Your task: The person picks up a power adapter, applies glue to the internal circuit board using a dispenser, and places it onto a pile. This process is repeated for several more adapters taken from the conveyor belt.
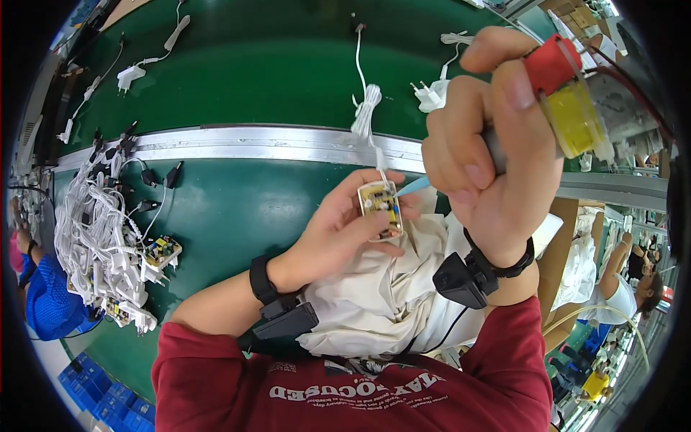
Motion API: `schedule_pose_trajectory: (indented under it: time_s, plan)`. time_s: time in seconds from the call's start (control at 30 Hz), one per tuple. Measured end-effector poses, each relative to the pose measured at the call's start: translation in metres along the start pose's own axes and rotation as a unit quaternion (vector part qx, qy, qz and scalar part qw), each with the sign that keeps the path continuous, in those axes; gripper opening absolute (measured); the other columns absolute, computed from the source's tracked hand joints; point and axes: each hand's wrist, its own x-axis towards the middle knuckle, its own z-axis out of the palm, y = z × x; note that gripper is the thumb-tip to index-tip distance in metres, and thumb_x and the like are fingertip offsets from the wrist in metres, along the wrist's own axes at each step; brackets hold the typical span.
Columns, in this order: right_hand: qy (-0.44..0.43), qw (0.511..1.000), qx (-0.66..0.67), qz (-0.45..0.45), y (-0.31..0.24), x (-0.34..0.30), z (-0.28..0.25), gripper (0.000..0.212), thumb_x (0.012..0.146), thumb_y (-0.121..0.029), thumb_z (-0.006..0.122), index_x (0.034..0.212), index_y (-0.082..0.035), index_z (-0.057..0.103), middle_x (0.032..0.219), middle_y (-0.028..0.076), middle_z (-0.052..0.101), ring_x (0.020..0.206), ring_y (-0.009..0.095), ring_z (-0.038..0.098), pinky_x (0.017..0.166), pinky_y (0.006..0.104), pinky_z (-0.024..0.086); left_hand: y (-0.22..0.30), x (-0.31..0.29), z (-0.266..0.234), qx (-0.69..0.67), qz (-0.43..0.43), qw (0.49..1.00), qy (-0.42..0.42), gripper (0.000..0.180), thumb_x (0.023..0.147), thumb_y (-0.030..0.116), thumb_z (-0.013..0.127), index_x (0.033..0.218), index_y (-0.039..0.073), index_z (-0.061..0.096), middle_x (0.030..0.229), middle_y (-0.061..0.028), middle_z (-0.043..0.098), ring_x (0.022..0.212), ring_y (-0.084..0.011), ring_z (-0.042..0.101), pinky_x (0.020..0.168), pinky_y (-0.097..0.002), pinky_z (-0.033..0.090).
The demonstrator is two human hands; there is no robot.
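My left hand (342, 223) has its fingers closed around a small charger circuit board (379, 209) in an open white housing. A white cable (381, 158) runs from the board's upper end to a tied coil (367, 108) on the metal rail. In my right hand (497, 137), raised at the right, is a tool (568, 108) with red, yellow and grey parts; its exact kind is unclear. The tool's pale blue tapered tip (413, 187) points at the upper right edge of the board. Whether it touches cannot be made out.
Tangled white chargers and cables (101, 237) heap up at the left. A silver rail (273, 140) crosses the green table. Beyond it lie white plug adapters (129, 77) with cables. White cloth (389, 302) covers my lap. A cardboard box (565, 252) stands at the right.
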Motion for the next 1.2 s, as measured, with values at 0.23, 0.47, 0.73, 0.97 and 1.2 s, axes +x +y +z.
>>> schedule_pose_trajectory:
  time_s: [0.23,0.47,0.73,0.97,1.2]
  plan:
    - [-0.051,0.996,0.033,-0.065,0.016,-0.001,-0.006,0.026,0.097,-0.031,0.04,0.101,-0.006,0.041,0.046,-0.003,0.031,0.034,0.006,0.024,0.033,0.0227,0.02,0.005,0.002,-0.006,-0.089,0.028,0.994,0.054,0.04,0.093,0.006,0.04,0.132,0.006,0.036,0.125,-0.0149,0.052,0.117,-0.0225,0.053,0.079,-0.0338,0.057]
    - [-0.039,0.996,0.043,-0.063,0.014,-0.002,0.001,0.024,0.097,-0.031,0.041,0.096,-0.007,0.039,0.046,-0.003,0.03,0.034,0.006,0.024,0.033,0.0229,0.02,0.003,0.002,-0.009,-0.112,0.043,0.992,0.031,0.04,0.092,0.006,0.038,0.133,0.004,0.036,0.124,-0.0153,0.052,0.115,-0.0226,0.054,0.077,-0.0327,0.058]
    - [-0.058,0.997,0.036,-0.047,0.015,-0.004,-0.002,0.023,0.096,-0.032,0.044,0.09,-0.01,0.037,0.046,-0.003,0.03,0.034,0.006,0.023,0.033,0.023,0.019,0.004,0.002,-0.01,-0.117,0.044,0.992,0.028,0.04,0.092,0.007,0.038,0.132,0.004,0.036,0.122,-0.0151,0.053,0.113,-0.0212,0.055,0.076,-0.0325,0.058]
    - [-0.053,0.997,0.046,-0.031,0.013,-0.003,-0.001,0.024,0.095,-0.032,0.046,0.088,-0.011,0.036,0.045,-0.002,0.03,0.033,0.006,0.023,0.033,0.0231,0.018,0.003,0.003,-0.01,-0.115,0.041,0.992,0.033,0.04,0.092,0.008,0.04,0.132,0.005,0.037,0.121,-0.0138,0.054,0.112,-0.0199,0.055,0.074,-0.0319,0.058]
    - [-0.078,0.994,0.049,-0.051,0.017,-0.002,-0.004,0.024,0.094,-0.031,0.048,0.087,-0.011,0.036,0.044,-0.002,0.03,0.033,0.006,0.023,0.032,0.0233,0.018,0.001,0.003,-0.01,-0.119,0.039,0.992,0.033,0.039,0.093,0.01,0.041,0.132,0.006,0.038,0.119,-0.0125,0.055,0.11,-0.0187,0.056,0.072,-0.0311,0.058]
